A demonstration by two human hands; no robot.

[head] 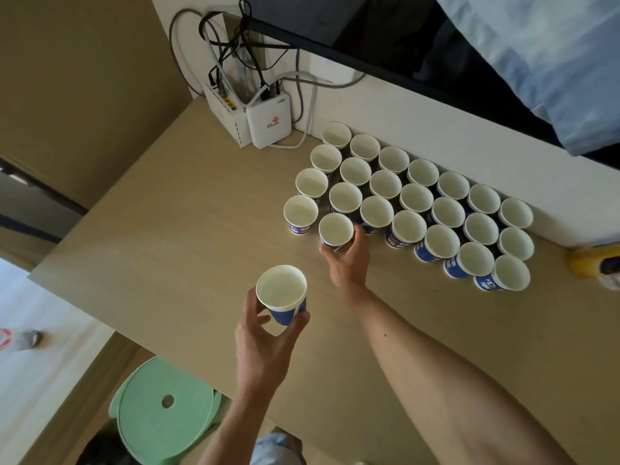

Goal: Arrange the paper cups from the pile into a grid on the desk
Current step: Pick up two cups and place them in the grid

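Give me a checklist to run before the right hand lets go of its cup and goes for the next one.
1. Placed cup lines up in the near row beside the corner cup: ok.
2. Its base flat on the desk: cannot tell, the right hand hides it.
3. Left hand holds the next cup upright: ok.
4. More cups nested inside it: cannot tell.
5. Next slot, in front of the third-row cup, bare apart from the right hand: ok.
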